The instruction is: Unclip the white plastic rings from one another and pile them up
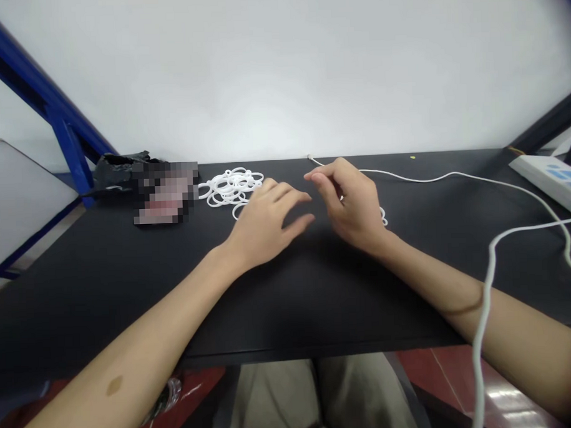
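A loose pile of white plastic rings with small loops lies on the black table, left of centre. My left hand is just right of the pile and covers part of it. Its thumb and fingers are apart, with nothing between them. Facing it, my right hand has its thumb and fingertips pinched together; what they hold, if anything, I cannot make out. Beside that hand's outer edge shows part of a white ring piece, the remainder hidden behind the hand.
A crumpled black plastic bag and a blurred-out item lie at the back left. One white cable runs along the back right; another crosses over my right forearm. A white box with blue print stands far right.
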`<action>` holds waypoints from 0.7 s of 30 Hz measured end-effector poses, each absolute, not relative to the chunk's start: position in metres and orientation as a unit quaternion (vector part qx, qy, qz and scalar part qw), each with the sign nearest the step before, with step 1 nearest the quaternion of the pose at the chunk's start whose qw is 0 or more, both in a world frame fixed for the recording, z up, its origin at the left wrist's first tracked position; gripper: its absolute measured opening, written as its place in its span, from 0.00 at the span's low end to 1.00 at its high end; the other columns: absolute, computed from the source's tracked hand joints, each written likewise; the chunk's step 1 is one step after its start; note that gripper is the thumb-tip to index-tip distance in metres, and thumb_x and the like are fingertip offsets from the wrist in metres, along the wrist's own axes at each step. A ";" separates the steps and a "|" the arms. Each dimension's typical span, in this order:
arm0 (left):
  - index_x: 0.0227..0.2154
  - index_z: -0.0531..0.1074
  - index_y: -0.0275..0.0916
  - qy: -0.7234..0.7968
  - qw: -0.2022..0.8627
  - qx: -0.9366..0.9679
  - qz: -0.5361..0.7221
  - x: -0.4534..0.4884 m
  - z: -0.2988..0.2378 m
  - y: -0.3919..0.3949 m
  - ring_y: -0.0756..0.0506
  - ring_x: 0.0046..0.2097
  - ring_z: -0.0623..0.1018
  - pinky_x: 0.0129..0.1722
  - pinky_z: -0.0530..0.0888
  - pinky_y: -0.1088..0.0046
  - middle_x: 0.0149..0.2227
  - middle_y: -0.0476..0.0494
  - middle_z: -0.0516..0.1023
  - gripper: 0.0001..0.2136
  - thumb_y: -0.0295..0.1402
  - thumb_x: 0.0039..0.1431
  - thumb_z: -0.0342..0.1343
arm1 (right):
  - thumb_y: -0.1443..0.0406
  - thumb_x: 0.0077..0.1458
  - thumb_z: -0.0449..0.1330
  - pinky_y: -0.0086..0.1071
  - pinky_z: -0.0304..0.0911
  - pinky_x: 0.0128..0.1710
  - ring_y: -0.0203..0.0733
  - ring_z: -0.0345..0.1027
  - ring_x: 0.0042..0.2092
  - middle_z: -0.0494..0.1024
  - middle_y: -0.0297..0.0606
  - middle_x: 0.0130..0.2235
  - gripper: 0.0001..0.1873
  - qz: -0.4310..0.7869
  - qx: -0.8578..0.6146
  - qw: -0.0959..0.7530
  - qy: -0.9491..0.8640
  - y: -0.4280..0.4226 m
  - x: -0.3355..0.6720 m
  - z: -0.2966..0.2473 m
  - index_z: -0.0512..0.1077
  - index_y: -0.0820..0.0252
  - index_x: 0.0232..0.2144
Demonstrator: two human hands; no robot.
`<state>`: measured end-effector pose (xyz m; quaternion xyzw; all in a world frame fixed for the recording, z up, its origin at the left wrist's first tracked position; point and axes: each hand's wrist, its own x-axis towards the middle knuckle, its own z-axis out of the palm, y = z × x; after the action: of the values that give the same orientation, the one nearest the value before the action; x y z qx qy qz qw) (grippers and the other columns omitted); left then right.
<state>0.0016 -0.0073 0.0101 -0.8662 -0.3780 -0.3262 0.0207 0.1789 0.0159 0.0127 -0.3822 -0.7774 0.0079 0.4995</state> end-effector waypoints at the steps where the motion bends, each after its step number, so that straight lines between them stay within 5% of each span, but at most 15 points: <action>1: 0.44 0.73 0.36 -0.355 0.003 -0.873 -0.334 0.006 0.009 -0.010 0.43 0.43 0.69 0.49 0.70 0.61 0.42 0.42 0.77 0.10 0.34 0.63 0.56 | 0.62 0.66 0.52 0.30 0.59 0.33 0.33 0.62 0.29 0.75 0.34 0.32 0.12 0.035 -0.384 0.516 -0.765 0.011 0.175 0.015 0.73 0.59 0.35; 7: 0.38 0.73 0.37 -0.325 -0.081 -0.869 -0.364 0.017 0.005 -0.015 0.45 0.41 0.69 0.45 0.72 0.65 0.40 0.45 0.78 0.04 0.29 0.64 0.54 | 0.60 0.68 0.49 0.29 0.58 0.28 0.30 0.60 0.26 0.70 0.29 0.27 0.15 0.143 -0.380 0.546 -0.733 -0.003 0.164 0.017 0.72 0.58 0.34; 11: 0.33 0.71 0.38 -0.334 -0.123 -0.847 -0.395 0.016 0.008 -0.016 0.46 0.41 0.73 0.42 0.72 0.69 0.35 0.48 0.78 0.04 0.26 0.62 0.53 | 0.61 0.68 0.49 0.30 0.61 0.34 0.32 0.64 0.32 0.70 0.31 0.29 0.16 0.100 -0.326 0.539 -0.770 -0.002 0.165 0.015 0.72 0.58 0.33; 16: 0.31 0.67 0.40 -0.417 -0.178 -0.782 -0.428 0.014 0.016 -0.018 0.50 0.31 0.72 0.33 0.71 0.73 0.30 0.50 0.74 0.06 0.31 0.65 0.50 | 0.64 0.67 0.50 0.35 0.64 0.41 0.38 0.67 0.40 0.74 0.36 0.35 0.11 0.063 -0.326 0.510 -0.794 -0.001 0.168 0.018 0.72 0.56 0.37; 21: 0.35 0.66 0.41 -0.442 -0.226 -0.732 -0.466 0.010 0.014 -0.013 0.50 0.33 0.73 0.33 0.70 0.72 0.31 0.50 0.74 0.07 0.34 0.68 0.46 | 0.66 0.64 0.53 0.38 0.66 0.44 0.40 0.69 0.44 0.75 0.39 0.41 0.08 0.082 -0.319 0.484 -0.810 0.001 0.171 0.018 0.72 0.56 0.42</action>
<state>0.0096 -0.0132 0.0140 -0.7324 -0.4421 -0.4660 -0.2259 0.1707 0.0008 0.0182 -0.3191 -0.8105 0.0825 0.4843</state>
